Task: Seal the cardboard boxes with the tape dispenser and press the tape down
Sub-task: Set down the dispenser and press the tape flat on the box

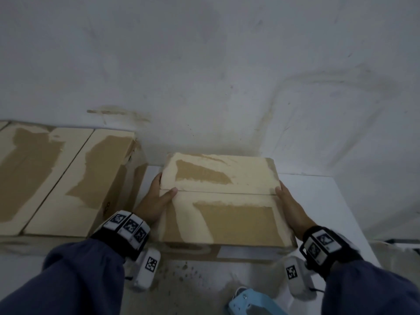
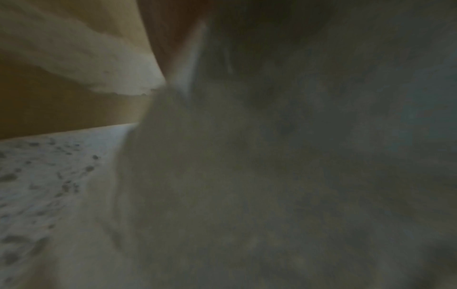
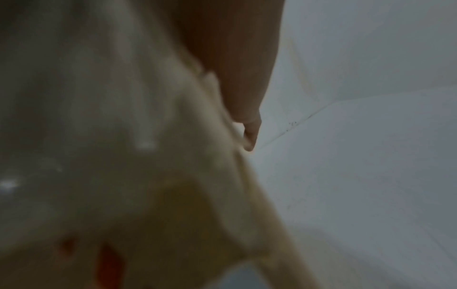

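Small brown cardboard box with pale torn patches on its top sits on the white surface, close to the white stained wall. Its two top flaps are shut and meet along a seam that runs left to right across the lid; no tape shows on that seam. Left hand is on the box's left side, thumb laid over the top edge at the seam, other fingers mostly hidden down the side wall; it grips the box. Right hand is on the box's right side, thumb tip at the top edge near the seam's end, palm against the side; it also holds the box, fingers hidden behind it. Both wrists carry black bands with white tagged blocks, and dark blue sleeves cover the forearms. Larger brown cardboard box with the same torn pale patches stands to the left, just beside the small one, its top flaps closed along a diagonal seam. Light blue plastic tape dispenser, only partly in frame, lies at the near edge of the surface, in front of the small box and between the two forearms, apart from both hands. Brown specks scatter over the surface near it. Left wrist view is blurred: cardboard and speckled surface only. Right wrist view shows a finger against the box side, blurred.
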